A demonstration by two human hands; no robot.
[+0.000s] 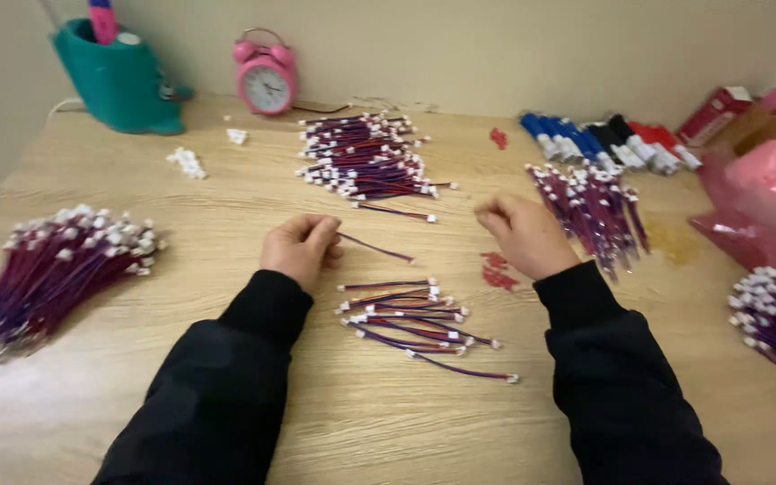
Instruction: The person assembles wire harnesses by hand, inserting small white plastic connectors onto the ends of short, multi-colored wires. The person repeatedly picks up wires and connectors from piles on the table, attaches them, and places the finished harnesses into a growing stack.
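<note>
A person in black sleeves works at a pale wooden desk (226, 395), seen from above. The left hand (300, 249) rests on the desk with its fingers (321, 232) pinched shut on one end of a thin red and blue wire (375, 248), which stretches out to the right just above the surface. The right hand (523, 235) sits well apart from it, loosely curled into a fist; whether it holds anything cannot be told. Just beside it lie a few small red pieces (497, 272). Between the two forearms sits a small pile of wires (419, 323) with white plugs on their ends. A larger heap of wires (365, 160) lies farther back in the middle, a big bundle (51, 274) lies at the far left, and another bunch (593, 208) lies past the right hand. At the back stand a pink alarm clock (266, 78) and a teal holder (119, 79). Markers (608, 139) with blue, black and red caps lie at the back right.
</note>
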